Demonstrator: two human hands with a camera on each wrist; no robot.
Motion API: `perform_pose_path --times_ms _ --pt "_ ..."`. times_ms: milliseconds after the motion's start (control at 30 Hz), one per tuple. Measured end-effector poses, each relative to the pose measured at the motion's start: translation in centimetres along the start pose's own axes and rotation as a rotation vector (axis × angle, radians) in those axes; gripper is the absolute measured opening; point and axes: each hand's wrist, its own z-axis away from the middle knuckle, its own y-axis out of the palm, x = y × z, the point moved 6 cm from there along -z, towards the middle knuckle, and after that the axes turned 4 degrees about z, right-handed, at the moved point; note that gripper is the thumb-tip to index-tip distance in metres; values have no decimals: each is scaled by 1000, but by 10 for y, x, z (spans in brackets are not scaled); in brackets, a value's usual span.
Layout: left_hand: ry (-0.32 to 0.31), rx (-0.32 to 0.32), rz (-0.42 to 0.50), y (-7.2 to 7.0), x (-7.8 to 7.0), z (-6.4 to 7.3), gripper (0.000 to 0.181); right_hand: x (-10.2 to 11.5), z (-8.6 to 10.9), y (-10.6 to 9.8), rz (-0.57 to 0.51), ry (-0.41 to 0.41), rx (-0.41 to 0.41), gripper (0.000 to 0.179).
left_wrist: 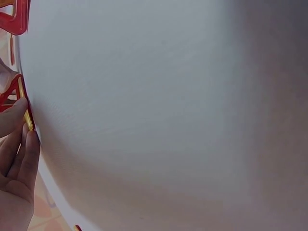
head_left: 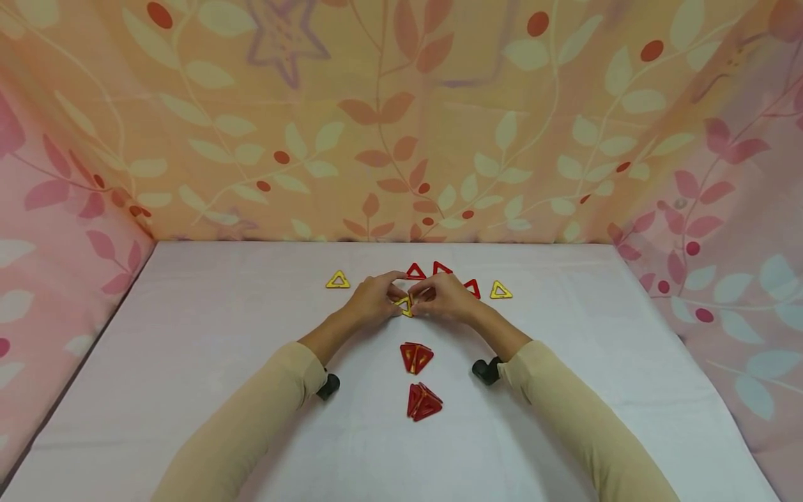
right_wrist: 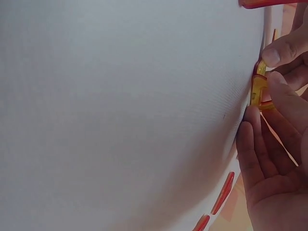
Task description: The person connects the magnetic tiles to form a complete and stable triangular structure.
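Small triangular frame tiles are being handled in the middle of the table. My left hand (head_left: 371, 300) pinches a yellow triangle tile (head_left: 408, 311) from the left side. From the right, my right hand (head_left: 447, 296) pinches tiles at the same spot, its fingertips close to the left ones. In the right wrist view the yellow tile (right_wrist: 256, 91) stands upright on the cloth between thumb and fingers. A red tile (left_wrist: 20, 85) meets it in the left wrist view. How many tiles are held is partly hidden by the fingers.
Two folded-up red shapes made of triangles, one nearer (head_left: 424, 403) and one farther (head_left: 417, 358), stand in front of the hands. Behind lie red triangles (head_left: 415, 277), partly covered by the right hand. A yellow triangle lies to the left (head_left: 337, 285), another to the right (head_left: 500, 295).
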Motion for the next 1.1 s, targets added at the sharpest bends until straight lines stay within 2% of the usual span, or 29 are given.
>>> perform_pose_path --times_ms 267,400,533,667,767,967,1100 --pt "14 11 46 -1 2 0 64 0 1 1 15 -3 -10 38" --pt "40 1 90 -8 5 1 59 2 1 0 27 -27 -19 37" --pt "51 -89 92 -25 9 4 48 3 1 0 40 -30 -24 37" --pt "57 -213 84 -51 19 7 42 2 2 0 25 -5 -22 37" --pt "72 -282 90 -70 30 11 41 1 2 0 20 -1 -23 37" --pt "29 -376 63 -97 52 21 40 1 2 0 4 0 -22 37" --pt "19 -398 79 -107 61 26 46 1 2 1 -2 10 -20 37"
